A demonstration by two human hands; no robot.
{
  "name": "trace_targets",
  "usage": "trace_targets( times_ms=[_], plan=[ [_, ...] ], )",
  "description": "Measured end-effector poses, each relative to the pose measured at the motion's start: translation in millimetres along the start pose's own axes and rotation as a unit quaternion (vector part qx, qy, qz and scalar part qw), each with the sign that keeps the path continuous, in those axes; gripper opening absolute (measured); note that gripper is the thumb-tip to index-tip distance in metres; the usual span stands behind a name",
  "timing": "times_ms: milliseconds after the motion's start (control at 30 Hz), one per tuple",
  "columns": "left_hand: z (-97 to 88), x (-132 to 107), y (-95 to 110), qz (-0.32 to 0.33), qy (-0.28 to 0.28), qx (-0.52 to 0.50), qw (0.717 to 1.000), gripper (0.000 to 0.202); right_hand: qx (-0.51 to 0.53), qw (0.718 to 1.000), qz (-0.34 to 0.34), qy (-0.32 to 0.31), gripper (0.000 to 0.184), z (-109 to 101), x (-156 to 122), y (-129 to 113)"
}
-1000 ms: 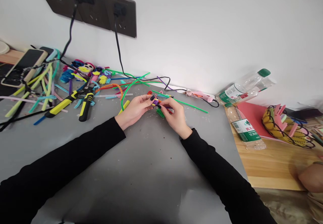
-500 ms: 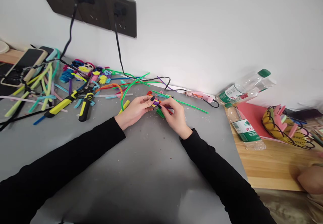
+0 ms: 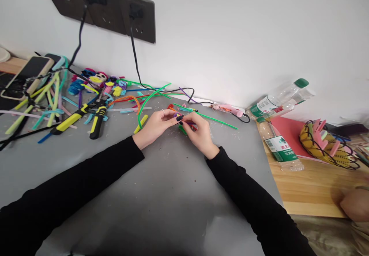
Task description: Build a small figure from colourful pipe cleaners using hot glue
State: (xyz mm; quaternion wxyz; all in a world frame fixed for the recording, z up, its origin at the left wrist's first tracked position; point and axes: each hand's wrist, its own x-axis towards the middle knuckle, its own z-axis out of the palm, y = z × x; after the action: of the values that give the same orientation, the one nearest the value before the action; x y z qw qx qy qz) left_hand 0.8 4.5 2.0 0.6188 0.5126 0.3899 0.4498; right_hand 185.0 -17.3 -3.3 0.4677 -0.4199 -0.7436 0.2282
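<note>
My left grip [image 3: 157,127] pinched a small, fuzzy purple bundle [image 3: 177,115] over the grey bench [image 3: 173,194]; my right grip [image 3: 198,133] was beside it, hold unclear. The bundle seemed light, soft, best edge-held.

The small fuzzy piece [image 3: 177,115] shows purple, while the person's sleeves [image 3: 86,185] are plain black and the fingernails [image 3: 179,118] dark. The pliers [image 3: 98,121] have yellow-and-black handles, the curved stem [image 3: 140,113] is bright green, the glue gun [image 3: 230,109] pink. The tabletop [image 3: 167,194] is grey, the folder [image 3: 282,127] red, the front bottle's label [image 3: 279,147] white and green.
</note>
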Motion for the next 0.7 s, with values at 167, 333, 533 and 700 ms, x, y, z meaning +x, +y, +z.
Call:
trace_targets(
  times_ms=[167,333,533,700],
  plan=[
    [0.3,1.5,-4.2,-0.036,0.000,-0.085,0.996,0.042,-0.001,1.000,0.006,0.002,0.011,-1.8,1.2,-1.9],
    [0.2,2.6,-5.4,-0.046,-0.010,-0.132,0.990,0.038,0.000,1.000,-0.002,0.007,0.010,-1.8,2.0,-3.6],
    [-0.3,2.2,-5.0,-0.045,-0.021,-0.141,0.989,0.034,-0.001,1.000,-0.005,0.007,0.011,-1.9,2.0,-4.5],
    [-0.5,1.5,-0.8,-0.029,-0.037,-0.104,0.993,0.038,-0.008,1.000,0.003,0.003,0.011,-2.0,1.5,-2.9]
  ],
)
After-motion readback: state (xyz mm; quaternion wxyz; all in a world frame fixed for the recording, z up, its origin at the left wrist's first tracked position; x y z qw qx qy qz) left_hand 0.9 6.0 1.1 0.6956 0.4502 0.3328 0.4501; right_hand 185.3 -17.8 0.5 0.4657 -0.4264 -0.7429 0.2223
